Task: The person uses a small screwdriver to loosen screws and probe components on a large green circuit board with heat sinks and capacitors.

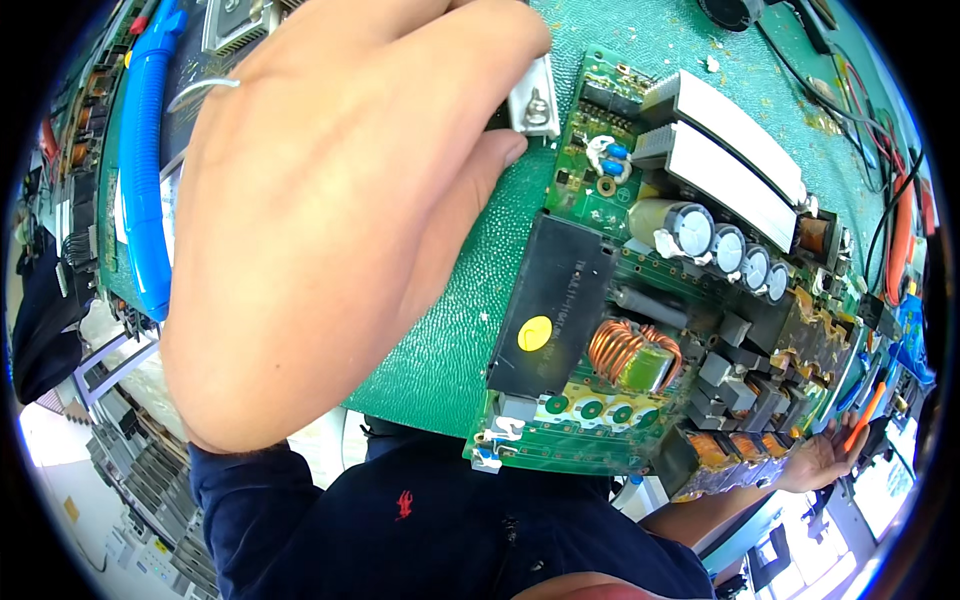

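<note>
My left hand (310,220) fills the upper left of the head view, back upward. Its fingers are curled, their tips hidden, around a small silver metal bracket with a screw (537,105), which shows beside the thumb. Right of it lies a green circuit board (575,440) with white-edged heatsinks (730,180), capacitors (693,232), a copper-wound coil (620,350) and a black block with a yellow dot (550,300). At the lower right, beyond the board, my right hand (815,460) has its fingers bent round an orange-handled tool (866,415), small and near the rim.
The board rests on a green textured mat (435,370). A blue tubular handle (147,160) stands at the left, beside another populated board (108,200). Black and red cables (850,110) run along the right side. A round black part (732,12) sits at the top edge.
</note>
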The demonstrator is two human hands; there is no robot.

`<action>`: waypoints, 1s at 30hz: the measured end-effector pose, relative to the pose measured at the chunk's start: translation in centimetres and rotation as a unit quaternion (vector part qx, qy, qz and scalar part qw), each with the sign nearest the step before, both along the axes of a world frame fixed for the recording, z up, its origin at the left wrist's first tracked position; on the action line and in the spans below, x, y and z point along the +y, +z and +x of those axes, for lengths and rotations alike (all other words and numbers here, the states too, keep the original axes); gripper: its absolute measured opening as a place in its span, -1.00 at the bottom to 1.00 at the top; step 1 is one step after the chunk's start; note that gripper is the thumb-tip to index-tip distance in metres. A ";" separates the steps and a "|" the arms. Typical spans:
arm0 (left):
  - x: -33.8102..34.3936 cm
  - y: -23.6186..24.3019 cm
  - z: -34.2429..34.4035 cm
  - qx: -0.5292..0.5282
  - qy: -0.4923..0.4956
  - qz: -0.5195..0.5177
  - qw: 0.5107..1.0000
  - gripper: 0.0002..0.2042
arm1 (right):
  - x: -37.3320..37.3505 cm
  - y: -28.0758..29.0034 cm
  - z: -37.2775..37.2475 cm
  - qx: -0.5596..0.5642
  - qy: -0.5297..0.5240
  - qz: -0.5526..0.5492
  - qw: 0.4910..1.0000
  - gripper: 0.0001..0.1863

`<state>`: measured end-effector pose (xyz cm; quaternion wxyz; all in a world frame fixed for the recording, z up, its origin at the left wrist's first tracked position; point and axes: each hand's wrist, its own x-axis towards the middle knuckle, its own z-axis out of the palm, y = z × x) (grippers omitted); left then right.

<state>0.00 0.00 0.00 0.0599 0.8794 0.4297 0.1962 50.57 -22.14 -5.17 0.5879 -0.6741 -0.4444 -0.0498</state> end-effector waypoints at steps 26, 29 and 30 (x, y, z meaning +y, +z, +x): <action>-0.2 0.3 0.7 -0.066 -0.023 -0.002 0.998 -0.69 | 0.9 -1.1 -0.2 0.022 0.018 0.022 0.999 -0.43; -0.7 1.7 0.9 -0.035 -0.021 -0.041 0.998 -0.75 | 0.8 -0.2 -0.2 0.095 0.039 0.073 0.992 -0.47; -0.5 1.7 1.0 -0.051 -0.036 -0.033 0.998 -0.77 | 0.6 0.5 -0.2 0.110 0.050 0.087 0.989 -0.48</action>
